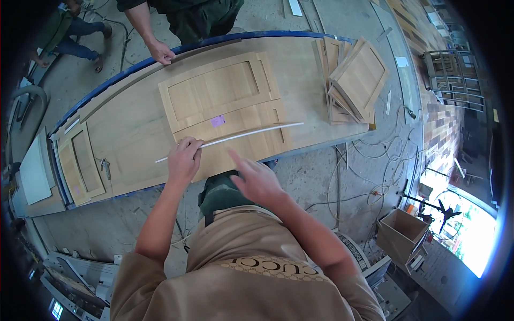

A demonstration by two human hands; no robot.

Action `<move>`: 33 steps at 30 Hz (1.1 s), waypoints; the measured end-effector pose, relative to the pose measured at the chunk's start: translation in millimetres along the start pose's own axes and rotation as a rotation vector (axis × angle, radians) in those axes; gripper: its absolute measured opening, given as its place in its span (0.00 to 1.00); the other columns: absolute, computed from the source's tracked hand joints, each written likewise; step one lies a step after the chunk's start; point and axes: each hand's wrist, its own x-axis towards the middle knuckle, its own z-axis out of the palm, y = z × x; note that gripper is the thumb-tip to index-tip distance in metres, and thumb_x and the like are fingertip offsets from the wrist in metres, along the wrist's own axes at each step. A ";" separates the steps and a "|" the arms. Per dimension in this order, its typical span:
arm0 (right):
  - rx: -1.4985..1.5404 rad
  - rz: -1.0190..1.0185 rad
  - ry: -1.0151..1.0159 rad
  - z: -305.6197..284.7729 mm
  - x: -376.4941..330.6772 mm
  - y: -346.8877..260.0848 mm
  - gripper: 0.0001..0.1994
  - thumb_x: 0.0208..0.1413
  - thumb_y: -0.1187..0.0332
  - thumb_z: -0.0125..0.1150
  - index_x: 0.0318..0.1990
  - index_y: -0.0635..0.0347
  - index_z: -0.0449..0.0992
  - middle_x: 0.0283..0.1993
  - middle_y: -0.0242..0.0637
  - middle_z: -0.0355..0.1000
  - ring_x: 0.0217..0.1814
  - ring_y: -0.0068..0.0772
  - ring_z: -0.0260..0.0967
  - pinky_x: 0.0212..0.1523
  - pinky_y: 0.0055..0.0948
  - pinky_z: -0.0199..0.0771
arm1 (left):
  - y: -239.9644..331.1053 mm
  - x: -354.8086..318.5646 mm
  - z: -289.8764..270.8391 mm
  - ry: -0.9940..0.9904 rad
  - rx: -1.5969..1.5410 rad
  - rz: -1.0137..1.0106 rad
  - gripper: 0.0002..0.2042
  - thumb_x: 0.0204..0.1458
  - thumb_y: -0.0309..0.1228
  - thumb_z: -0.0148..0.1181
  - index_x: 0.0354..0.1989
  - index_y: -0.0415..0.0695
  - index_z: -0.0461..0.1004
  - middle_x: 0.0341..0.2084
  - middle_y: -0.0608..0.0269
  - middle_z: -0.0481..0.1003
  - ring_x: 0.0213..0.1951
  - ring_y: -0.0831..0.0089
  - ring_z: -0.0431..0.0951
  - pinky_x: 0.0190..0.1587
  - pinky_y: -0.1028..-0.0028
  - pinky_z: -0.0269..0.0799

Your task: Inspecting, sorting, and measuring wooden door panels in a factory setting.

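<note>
My left hand (184, 159) is closed on a long thin white strip (257, 131), gripping it toward its left end. The strip lies slantwise across a light wooden cabinet door panel (214, 88) with recessed fields. A small pink note (218, 121) sticks to the wood just beyond the strip. My right hand (257, 179) hovers near the table's front edge, fingers apart and nothing in it; it is slightly blurred. Whether the strip rests on the wood or is held just above it, I cannot tell.
More cabinet doors (360, 77) are piled at the table's right end. A framed panel (83, 160) and a small metal hand tool (105, 167) lie at the left. Across the blue-edged table (300, 69), a co-worker's hand (160, 52) touches the far edge. Cables (391, 155) coil on the floor.
</note>
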 end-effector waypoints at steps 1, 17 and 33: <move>-0.048 0.001 -0.077 3.9 17.7 -10.2 0.40 0.60 0.66 0.63 0.78 0.51 0.51 0.48 0.47 0.76 0.49 0.53 0.76 0.52 0.46 0.75 | -0.5 -0.5 3.3 0.026 -0.002 -0.022 0.08 0.49 0.22 0.66 0.38 0.47 0.79 0.35 0.63 0.76 0.39 0.58 0.78 0.40 0.61 0.73; -0.385 0.311 -0.014 -18.6 32.9 87.4 0.45 0.58 0.62 0.62 0.80 0.48 0.43 0.58 0.44 0.76 0.57 0.50 0.74 0.58 0.50 0.71 | -17.7 -6.7 6.7 0.065 0.048 -0.072 0.07 0.55 0.28 0.62 0.41 0.50 0.80 0.36 0.60 0.77 0.38 0.56 0.78 0.40 0.59 0.71; -0.108 0.970 0.208 -0.9 -132.2 248.2 0.46 0.52 0.55 0.67 0.74 0.68 0.53 0.48 0.57 0.79 0.55 0.59 0.76 0.56 0.51 0.75 | -11.4 -9.5 6.1 0.124 0.045 -0.066 0.07 0.53 0.31 0.64 0.40 0.51 0.81 0.35 0.63 0.78 0.37 0.56 0.79 0.40 0.56 0.73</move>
